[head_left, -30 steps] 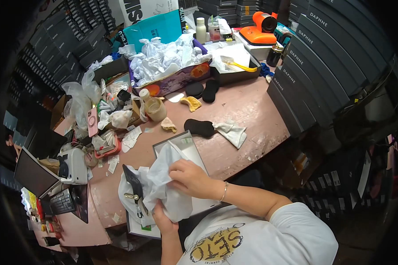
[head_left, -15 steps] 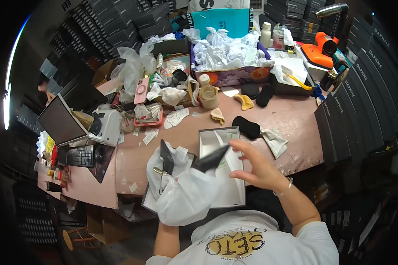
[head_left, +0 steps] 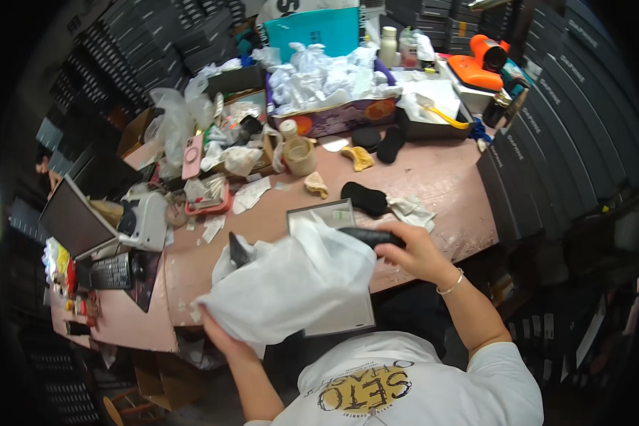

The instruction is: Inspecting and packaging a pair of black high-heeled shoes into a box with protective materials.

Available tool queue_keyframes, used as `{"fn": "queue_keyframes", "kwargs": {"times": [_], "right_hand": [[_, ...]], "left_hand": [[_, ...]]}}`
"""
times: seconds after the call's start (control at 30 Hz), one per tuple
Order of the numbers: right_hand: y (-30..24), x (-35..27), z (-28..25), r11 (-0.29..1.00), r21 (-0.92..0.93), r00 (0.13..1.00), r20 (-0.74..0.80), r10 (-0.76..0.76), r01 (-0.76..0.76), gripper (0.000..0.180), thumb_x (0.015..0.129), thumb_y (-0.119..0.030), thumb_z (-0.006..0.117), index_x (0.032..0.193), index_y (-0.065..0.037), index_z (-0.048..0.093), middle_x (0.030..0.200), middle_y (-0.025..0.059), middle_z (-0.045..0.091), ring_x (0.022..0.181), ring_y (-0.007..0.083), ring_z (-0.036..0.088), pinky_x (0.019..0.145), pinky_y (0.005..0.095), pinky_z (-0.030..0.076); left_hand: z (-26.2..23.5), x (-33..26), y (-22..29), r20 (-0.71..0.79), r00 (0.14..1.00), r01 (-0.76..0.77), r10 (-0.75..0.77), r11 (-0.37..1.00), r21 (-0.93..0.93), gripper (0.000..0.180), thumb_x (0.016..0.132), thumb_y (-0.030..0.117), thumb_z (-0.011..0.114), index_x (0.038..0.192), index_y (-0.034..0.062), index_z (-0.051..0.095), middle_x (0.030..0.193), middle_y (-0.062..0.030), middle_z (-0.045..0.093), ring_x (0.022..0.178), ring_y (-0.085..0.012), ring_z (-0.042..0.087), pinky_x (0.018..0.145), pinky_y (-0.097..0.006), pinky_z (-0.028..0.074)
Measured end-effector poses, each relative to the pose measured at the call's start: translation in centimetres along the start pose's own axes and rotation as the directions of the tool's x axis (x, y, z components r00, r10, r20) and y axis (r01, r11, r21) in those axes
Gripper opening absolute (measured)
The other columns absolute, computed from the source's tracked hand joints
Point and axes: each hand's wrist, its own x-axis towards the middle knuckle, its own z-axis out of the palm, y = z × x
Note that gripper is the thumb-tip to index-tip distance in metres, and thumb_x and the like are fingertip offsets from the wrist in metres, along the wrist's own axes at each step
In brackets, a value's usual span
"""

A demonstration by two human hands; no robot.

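Observation:
My right hand (head_left: 424, 254) is closed around the end of a black shoe (head_left: 368, 236), whose other end goes under a thin white wrapping sheet (head_left: 291, 277). The sheet hangs spread between my hands. At the sheet's near left corner, my left hand (head_left: 220, 337) pinches its edge; part of those fingers is hidden. Beneath the sheet lies an open shoe box (head_left: 355, 316) with a pale inside, mostly covered. A second dark shoe (head_left: 238, 250) pokes out beyond the sheet on the left, with white wrapping around it.
Black sponge pads (head_left: 364, 199), yellow cloth scraps (head_left: 358, 158) and a jar (head_left: 299, 156) lie beyond the box. Farther back stands a carton of crumpled paper (head_left: 334, 117). Stacked dark shoe boxes (head_left: 525, 170) border the right; a monitor (head_left: 78, 216) and keyboard (head_left: 112, 271) stand left.
The white sheet, bunched before, is now spread wide over the box. My left hand has moved left and into view. My right hand, open near the shoe before, now grips it.

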Motion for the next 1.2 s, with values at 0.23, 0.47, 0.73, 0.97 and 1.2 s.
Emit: {"fn": "queue_keyframes", "kwargs": {"times": [0.23,0.47,0.73,0.97,1.2], "right_hand": [[2.6,2.0,-3.4,0.990,0.136,0.873,-0.486,0.042,0.028,0.029,0.090,-0.018,0.065,0.108,0.003,0.058,0.067,0.0018,0.059,0.052,0.0065,0.055,0.046,0.0209,0.045],[-2.5,-0.4,-5.8,0.998,0.050,0.959,-0.282,-0.034,0.050,0.029,0.084,-0.013,0.070,0.107,0.001,0.062,0.074,0.0022,0.062,0.053,0.0052,0.054,0.048,0.0202,0.043],[-4.1,4.8,1.8,0.982,-0.008,0.958,0.223,-0.183,0.189,0.042,0.077,-0.019,0.078,0.112,-0.003,0.060,0.090,0.0081,0.064,0.072,0.0130,0.061,0.063,0.0262,0.049],[-3.0,1.3,10.9,0.767,-0.517,0.912,0.350,-0.215,0.379,0.039,0.074,-0.014,0.078,0.108,-0.007,0.061,0.103,0.0086,0.059,0.079,0.0201,0.062,0.068,0.0311,0.052],[0.9,4.1,9.7,0.977,0.193,0.768,0.639,-0.055,-0.090,0.051,0.078,-0.011,0.073,0.123,-0.001,0.051,0.109,0.0094,0.061,0.085,0.0157,0.062,0.070,0.0299,0.051]], "left_hand": [[5.8,-0.6,-5.1,0.888,0.443,-0.896,0.127,0.020,0.444,0.027,0.081,0.026,0.067,0.090,0.0009,0.062,0.081,-0.0148,0.062,0.075,-0.0332,0.060,0.065,-0.041,0.047],[5.4,3.3,-7.5,0.717,0.583,-0.522,-0.382,0.500,0.691,0.058,0.088,0.046,0.060,0.124,-0.0003,0.056,0.115,-0.0188,0.061,0.106,-0.0290,0.061,0.089,-0.038,0.048],[6.3,-0.7,-6.4,0.604,0.500,0.362,-0.621,0.783,0.505,0.063,0.090,0.041,0.060,0.135,0.0005,0.041,0.121,-0.0114,0.058,0.105,-0.0217,0.061,0.086,-0.036,0.052],[2.3,-2.4,-7.2,0.469,0.770,0.375,-0.433,0.901,0.218,0.059,0.081,0.017,0.066,0.132,0.0004,0.042,0.119,-0.0116,0.056,0.107,-0.0221,0.059,0.090,-0.036,0.050],[0.9,-1.9,-6.9,0.524,0.757,0.309,-0.391,0.920,0.240,0.078,0.069,0.011,0.074,0.137,0.0035,0.036,0.120,-0.0082,0.054,0.107,-0.0183,0.058,0.092,-0.031,0.049]]}}
